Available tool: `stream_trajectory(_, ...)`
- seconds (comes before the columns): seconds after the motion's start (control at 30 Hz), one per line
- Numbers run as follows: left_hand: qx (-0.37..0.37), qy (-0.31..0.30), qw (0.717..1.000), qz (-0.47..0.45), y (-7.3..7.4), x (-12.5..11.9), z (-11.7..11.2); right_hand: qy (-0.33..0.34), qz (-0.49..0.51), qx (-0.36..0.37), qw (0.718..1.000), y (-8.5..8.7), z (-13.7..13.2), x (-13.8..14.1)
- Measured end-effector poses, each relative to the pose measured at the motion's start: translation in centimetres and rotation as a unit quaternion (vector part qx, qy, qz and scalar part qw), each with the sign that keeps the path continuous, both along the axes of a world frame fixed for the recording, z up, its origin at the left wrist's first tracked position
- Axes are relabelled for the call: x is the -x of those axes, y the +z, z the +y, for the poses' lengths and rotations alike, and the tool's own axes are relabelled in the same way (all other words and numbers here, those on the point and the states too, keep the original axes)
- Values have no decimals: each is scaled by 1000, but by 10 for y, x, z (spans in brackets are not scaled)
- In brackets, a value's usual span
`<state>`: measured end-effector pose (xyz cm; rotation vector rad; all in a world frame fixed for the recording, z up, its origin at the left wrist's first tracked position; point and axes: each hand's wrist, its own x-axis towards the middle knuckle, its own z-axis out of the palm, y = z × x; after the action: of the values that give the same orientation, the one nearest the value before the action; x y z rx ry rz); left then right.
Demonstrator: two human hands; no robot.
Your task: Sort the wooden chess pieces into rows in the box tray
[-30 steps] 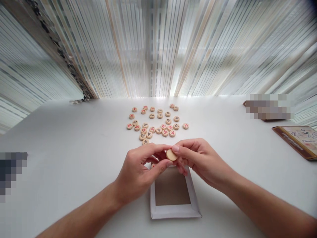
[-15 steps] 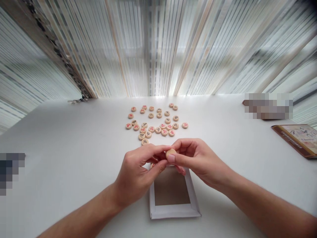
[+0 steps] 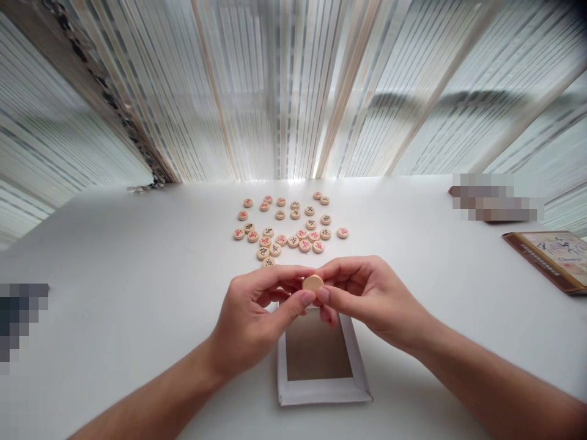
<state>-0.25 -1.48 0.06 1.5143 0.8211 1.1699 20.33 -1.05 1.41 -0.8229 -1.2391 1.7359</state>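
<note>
A round pale wooden game piece (image 3: 313, 283) is pinched between the fingertips of both hands, its blank side toward me. My left hand (image 3: 252, 318) grips its left edge with thumb and forefinger. My right hand (image 3: 367, 296) grips its right edge the same way. They hover over the far end of a shallow white box tray (image 3: 321, 391) with a brown floor. Beyond the hands, several more wooden pieces (image 3: 288, 223) with red or black characters lie scattered on the white table (image 3: 137, 275).
A brown box lid (image 3: 550, 256) with printed artwork lies at the right edge of the table. Blurred patches sit at the far right (image 3: 498, 197) and near left (image 3: 21, 318). A striped curtain (image 3: 293, 91) hangs behind the table.
The piece has turned a little between my fingertips. My right thumb has slipped from its top to its lower edge. Both hands stay in the same place.
</note>
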Motion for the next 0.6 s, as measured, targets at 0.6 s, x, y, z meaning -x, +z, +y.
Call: stream_trajectory(0.6,190,-11,974,-123,10,-4,4,-182,-234,-552,779,-12,1,-5)
